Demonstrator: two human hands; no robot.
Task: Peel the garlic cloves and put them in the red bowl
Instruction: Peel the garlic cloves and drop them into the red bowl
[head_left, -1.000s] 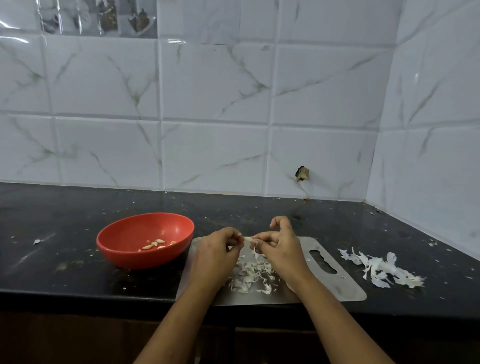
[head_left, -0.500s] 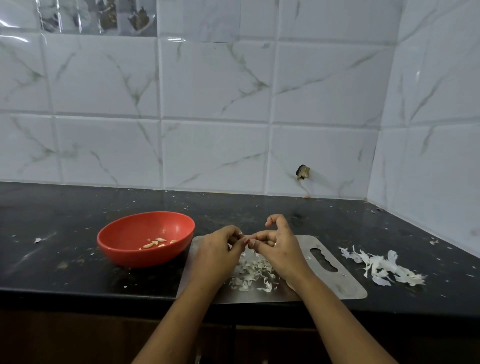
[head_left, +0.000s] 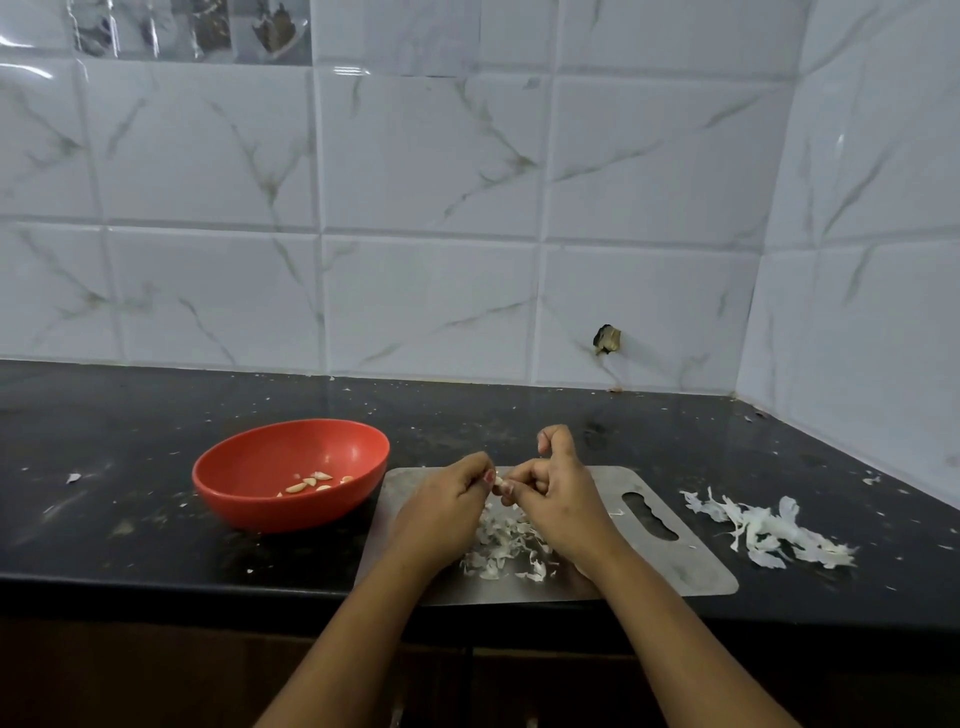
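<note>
Barely shifted, my left hand (head_left: 441, 514) and right hand (head_left: 558, 499) still pinch the garlic clove (head_left: 500, 483), so peeling isn't finished.

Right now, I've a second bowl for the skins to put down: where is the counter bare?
Bare but for specks: the counter left of the red bowl, and the strip between bowl, steel board and the tiled wall. Crowded: the board's middle, under the left hand, right hand and peelings, and the skin pile right of the board.
</note>
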